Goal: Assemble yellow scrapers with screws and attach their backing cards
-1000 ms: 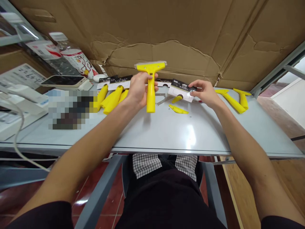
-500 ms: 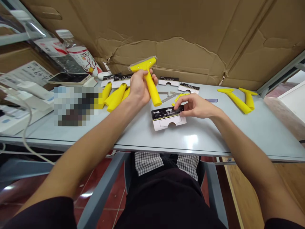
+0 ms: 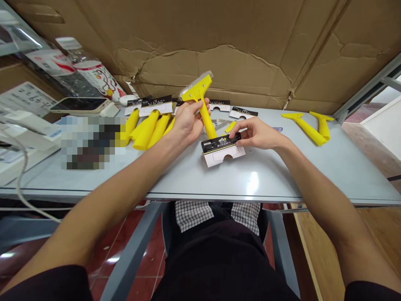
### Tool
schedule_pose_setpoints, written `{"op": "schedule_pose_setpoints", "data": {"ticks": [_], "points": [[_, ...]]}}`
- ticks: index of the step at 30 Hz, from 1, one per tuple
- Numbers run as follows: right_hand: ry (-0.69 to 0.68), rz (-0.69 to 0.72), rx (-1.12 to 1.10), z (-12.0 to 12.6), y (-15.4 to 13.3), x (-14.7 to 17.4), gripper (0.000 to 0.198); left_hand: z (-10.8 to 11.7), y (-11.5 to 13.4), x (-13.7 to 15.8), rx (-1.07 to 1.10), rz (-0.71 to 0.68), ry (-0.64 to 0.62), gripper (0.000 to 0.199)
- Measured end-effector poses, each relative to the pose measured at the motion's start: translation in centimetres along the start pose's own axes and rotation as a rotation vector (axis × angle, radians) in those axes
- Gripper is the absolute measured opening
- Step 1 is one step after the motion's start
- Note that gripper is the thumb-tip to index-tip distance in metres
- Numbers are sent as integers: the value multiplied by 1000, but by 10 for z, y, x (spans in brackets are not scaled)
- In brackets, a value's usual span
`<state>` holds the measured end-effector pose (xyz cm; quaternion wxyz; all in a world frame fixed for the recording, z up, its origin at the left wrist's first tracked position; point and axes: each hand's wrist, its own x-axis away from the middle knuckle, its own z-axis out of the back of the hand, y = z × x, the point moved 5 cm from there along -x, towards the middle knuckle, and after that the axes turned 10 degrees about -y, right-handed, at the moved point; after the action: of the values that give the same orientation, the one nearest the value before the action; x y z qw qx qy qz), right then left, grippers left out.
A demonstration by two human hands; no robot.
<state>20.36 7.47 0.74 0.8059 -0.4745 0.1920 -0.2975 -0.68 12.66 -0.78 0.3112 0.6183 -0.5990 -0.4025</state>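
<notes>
My left hand [image 3: 184, 123] grips a yellow T-shaped scraper [image 3: 202, 102] by its handle, the head tilted up and to the right, the handle's end low near the table. My right hand [image 3: 255, 133] pinches a white packaging card with a black top strip [image 3: 223, 149], which lies just under the scraper's handle end. A small yellow part [image 3: 231, 126] and thin metal blades [image 3: 221, 124] lie on the grey table [image 3: 282, 175] behind the card.
Several yellow handles [image 3: 147, 127] are piled at the left. Two yellow scraper bodies [image 3: 310, 125] lie at the right. More cards [image 3: 242, 112] line the back edge by the cardboard wall [image 3: 219, 46]. A phone [image 3: 79, 104], a bottle [image 3: 94, 71] and boxes stand far left.
My right hand pulled one card from the back toward me and now holds it by the scraper's handle end. The scraper tilted from upright to slanted.
</notes>
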Motion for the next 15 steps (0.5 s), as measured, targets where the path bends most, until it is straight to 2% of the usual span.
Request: {"op": "schedule_pose_setpoints", "data": {"ticks": [2, 6, 11, 15], "points": [[27, -14, -12, 4, 0, 2, 24, -3, 1, 1, -5, -3, -20, 11], [49, -15, -8, 8, 1, 4, 23, -8, 1, 5, 55, 24, -53, 14], [45, -20, 29, 9, 1, 4, 21, -4, -1, 4, 86, 31, -54, 33], [49, -37, 68, 11, 0, 5, 20, 1, 4, 0, 73, -3, 6, 31]]}}
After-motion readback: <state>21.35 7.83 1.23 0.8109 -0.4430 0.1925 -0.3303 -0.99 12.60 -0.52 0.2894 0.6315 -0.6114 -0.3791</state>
